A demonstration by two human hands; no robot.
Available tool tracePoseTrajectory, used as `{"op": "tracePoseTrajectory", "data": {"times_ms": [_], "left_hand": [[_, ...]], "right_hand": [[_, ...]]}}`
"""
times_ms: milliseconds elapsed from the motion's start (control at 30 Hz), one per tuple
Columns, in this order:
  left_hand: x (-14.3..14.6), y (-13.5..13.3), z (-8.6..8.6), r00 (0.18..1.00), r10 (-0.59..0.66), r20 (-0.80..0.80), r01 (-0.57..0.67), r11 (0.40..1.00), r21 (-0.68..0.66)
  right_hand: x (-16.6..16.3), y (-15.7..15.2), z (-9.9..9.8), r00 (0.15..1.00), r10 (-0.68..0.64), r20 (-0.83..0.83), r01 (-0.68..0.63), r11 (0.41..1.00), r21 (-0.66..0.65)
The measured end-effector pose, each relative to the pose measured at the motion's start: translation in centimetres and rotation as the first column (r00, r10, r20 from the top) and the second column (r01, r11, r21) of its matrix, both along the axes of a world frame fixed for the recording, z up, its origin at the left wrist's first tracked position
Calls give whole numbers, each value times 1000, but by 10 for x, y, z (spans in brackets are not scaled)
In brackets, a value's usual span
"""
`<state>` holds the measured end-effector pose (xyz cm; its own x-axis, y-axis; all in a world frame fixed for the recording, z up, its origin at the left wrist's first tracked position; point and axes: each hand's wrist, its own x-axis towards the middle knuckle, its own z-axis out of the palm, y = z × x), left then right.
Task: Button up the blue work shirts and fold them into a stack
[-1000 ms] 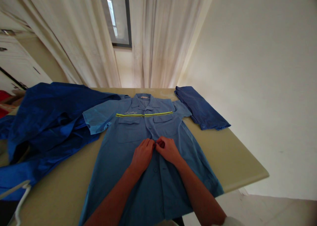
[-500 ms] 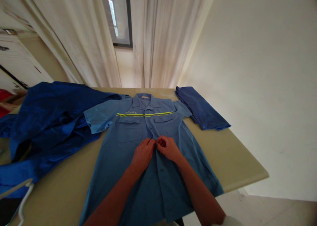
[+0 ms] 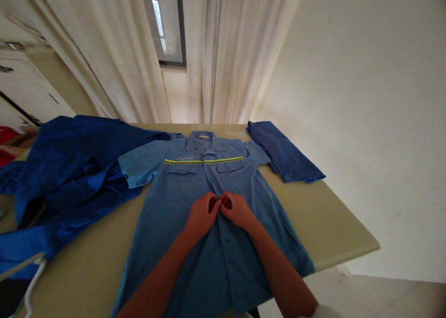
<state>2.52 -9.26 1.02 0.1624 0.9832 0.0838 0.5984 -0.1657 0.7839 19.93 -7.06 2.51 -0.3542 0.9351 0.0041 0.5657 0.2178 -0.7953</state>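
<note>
A light blue short-sleeved shirt (image 3: 183, 185) lies front up, collar at the far end, with a yellow stripe across its chest. My left hand (image 3: 202, 215) pinches the front placket near the middle of the shirt. Fingertips nearly touching it, my right hand (image 3: 237, 209) pinches the same edge from the right side. The button or buttonhole between the fingers is hidden. Another button shows above the hands, and one lower on the placket.
Folded dark blue trousers (image 3: 284, 153) lie at the table's (image 3: 334, 225) right. A heap of dark blue clothing (image 3: 80, 164) covers the left side. A white hanger (image 3: 35, 271) sits at the lower left. Curtains (image 3: 237, 53) and a wall (image 3: 376, 122) stand behind and right.
My left fingers have curled and shifted slightly, their tips now closer to the right fingertips at the placket. The shirt and the other clothes have stayed in place.
</note>
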Motion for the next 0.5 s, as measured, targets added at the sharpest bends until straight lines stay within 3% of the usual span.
{"op": "tracePoseTrajectory", "data": {"times_ms": [300,500], "left_hand": [[-4,5,-2,987,50,150,-33,993,-112],[-3,4,-1,997,-25,79,26,1000,-12]], "right_hand": [[-2,-1,-3,993,32,110,-37,998,46],[-1,-3,0,992,32,125,-45,994,103]]}}
